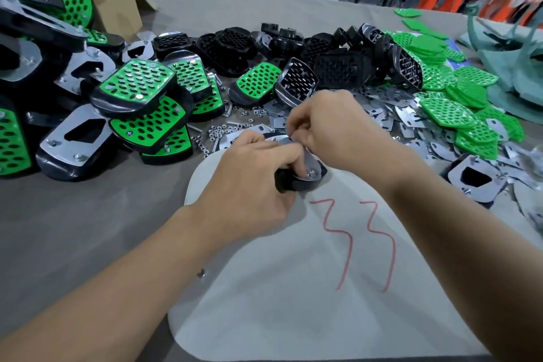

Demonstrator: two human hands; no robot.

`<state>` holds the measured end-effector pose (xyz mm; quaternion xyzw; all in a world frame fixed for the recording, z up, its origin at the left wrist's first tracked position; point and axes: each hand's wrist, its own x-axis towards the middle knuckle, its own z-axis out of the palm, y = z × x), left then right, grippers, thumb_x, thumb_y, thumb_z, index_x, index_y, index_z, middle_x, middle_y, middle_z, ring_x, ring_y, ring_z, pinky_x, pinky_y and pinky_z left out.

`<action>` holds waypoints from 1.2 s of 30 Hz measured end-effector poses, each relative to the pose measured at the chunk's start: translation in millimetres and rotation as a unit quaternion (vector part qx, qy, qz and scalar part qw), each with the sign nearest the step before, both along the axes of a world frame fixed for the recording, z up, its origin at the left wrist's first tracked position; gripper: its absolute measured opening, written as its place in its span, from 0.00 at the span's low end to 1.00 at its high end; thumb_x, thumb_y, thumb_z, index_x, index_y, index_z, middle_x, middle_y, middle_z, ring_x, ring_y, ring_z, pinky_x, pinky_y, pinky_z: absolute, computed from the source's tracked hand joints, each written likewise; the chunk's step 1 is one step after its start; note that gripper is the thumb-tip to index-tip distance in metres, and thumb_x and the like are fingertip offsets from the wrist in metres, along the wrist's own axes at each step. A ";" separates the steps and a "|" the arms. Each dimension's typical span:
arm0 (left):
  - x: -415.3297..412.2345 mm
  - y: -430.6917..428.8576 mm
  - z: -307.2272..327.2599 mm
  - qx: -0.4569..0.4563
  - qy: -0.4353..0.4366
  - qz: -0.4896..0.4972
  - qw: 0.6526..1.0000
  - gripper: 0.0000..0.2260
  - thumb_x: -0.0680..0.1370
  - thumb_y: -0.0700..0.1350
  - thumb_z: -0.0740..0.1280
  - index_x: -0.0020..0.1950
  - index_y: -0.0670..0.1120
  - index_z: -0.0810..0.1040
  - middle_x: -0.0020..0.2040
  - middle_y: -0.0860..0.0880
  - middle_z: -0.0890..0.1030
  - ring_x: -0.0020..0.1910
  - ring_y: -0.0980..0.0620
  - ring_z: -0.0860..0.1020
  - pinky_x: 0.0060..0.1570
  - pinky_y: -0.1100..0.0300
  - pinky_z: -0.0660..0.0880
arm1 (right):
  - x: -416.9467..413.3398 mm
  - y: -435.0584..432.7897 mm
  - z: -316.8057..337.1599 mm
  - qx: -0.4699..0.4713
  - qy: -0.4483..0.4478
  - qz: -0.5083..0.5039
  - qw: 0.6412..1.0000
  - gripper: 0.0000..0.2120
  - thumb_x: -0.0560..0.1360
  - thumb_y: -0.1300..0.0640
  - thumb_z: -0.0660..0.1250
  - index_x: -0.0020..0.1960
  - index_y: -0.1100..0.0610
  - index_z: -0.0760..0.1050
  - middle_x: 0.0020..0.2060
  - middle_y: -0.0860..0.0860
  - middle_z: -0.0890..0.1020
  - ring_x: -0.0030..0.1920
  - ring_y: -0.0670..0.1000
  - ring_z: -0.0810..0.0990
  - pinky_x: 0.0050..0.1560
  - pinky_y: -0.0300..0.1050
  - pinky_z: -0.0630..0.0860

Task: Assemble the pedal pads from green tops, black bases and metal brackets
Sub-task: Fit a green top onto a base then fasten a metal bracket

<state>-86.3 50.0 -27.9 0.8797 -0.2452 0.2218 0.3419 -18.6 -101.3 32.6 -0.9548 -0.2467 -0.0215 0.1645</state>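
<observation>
while the left hand (pixel 252 182) curls round a black base (pixel 282 183) topped by a metal bracket (pixel 312 167) above the white sheet (pixel 293 297), the right hand (pixel 332 123) bends its fingers at the bracket's far edge, their hold impossible to tell.

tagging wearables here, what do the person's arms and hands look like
The left hand and right hand are bare: no gloves, rings or watch visible. The left forearm and right forearm are bare too, no sleeve in view. A small metallic bit sits at the left one's edge; worn or lying on the table, I cannot tell.
</observation>
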 end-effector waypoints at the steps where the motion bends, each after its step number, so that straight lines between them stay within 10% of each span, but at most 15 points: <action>1: -0.2 -0.1 -0.6 -0.005 -0.003 -0.002 1.000 0.12 0.61 0.38 0.70 0.41 0.51 0.78 0.40 0.56 0.84 0.37 0.51 0.74 0.50 0.55 0.67 | 0.4 3.5 3.5 -0.032 0.001 0.006 0.999 0.10 0.71 0.66 0.67 0.40 0.53 0.83 0.32 0.52 0.84 0.37 0.54 0.82 0.42 0.49 0.81; 11: -4.2 -4.1 -0.3 0.008 -0.040 0.025 0.999 0.12 0.62 0.37 0.78 0.39 0.47 0.78 0.37 0.56 0.83 0.36 0.55 0.61 0.45 0.53 0.67 | -12.1 20.8 8.2 -0.215 -0.078 0.026 0.973 0.13 0.73 0.64 0.64 0.33 0.55 0.63 0.30 0.50 0.64 0.37 0.58 0.68 0.37 0.47 0.64; 14: -4.9 -2.7 0.0 0.009 -0.048 0.021 0.999 0.12 0.61 0.35 0.74 0.40 0.47 0.78 0.39 0.57 0.82 0.37 0.56 0.62 0.45 0.55 0.66 | -4.9 11.6 0.4 -0.090 -0.046 -0.079 0.992 0.03 0.73 0.59 0.67 0.42 0.57 0.78 0.33 0.55 0.75 0.40 0.62 0.77 0.39 0.48 0.72; 19: -3.9 5.2 -2.7 0.025 -0.123 0.001 0.992 0.16 0.61 0.29 0.72 0.43 0.45 0.81 0.45 0.55 0.84 0.46 0.55 0.79 0.49 0.49 0.70 | -16.3 -1.2 -20.7 0.178 0.139 -0.173 0.959 0.17 0.74 0.46 0.67 0.35 0.58 0.81 0.25 0.49 0.80 0.29 0.47 0.76 0.32 0.44 0.70; 25: -3.0 3.9 4.5 0.066 -0.190 0.004 0.980 0.12 0.71 0.30 0.71 0.44 0.46 0.82 0.54 0.56 0.86 0.64 0.54 0.79 0.59 0.54 0.70 | -18.7 -15.4 -27.5 0.596 0.350 -0.116 0.713 0.07 0.79 0.61 0.69 0.56 0.61 0.76 0.39 0.56 0.80 0.37 0.54 0.78 0.39 0.49 0.75; 30: -3.2 6.3 11.3 -0.167 0.017 0.053 0.984 0.31 0.70 0.48 0.76 0.72 0.52 0.73 0.72 0.59 0.76 0.71 0.60 0.73 0.66 0.65 0.70 | -24.8 -16.1 -31.3 0.639 0.331 -0.049 0.693 0.16 0.80 0.65 0.64 0.67 0.63 0.76 0.54 0.60 0.83 0.50 0.58 0.82 0.53 0.57 0.78; 36: 11.1 7.1 11.0 -0.414 0.203 0.037 0.886 0.12 0.74 0.37 0.76 0.55 0.47 0.85 0.51 0.50 0.88 0.51 0.53 0.85 0.53 0.59 0.80 | -31.0 -10.2 -38.3 0.649 0.310 -0.001 0.695 0.16 0.76 0.68 0.67 0.63 0.62 0.79 0.55 0.61 0.85 0.53 0.57 0.84 0.55 0.54 0.79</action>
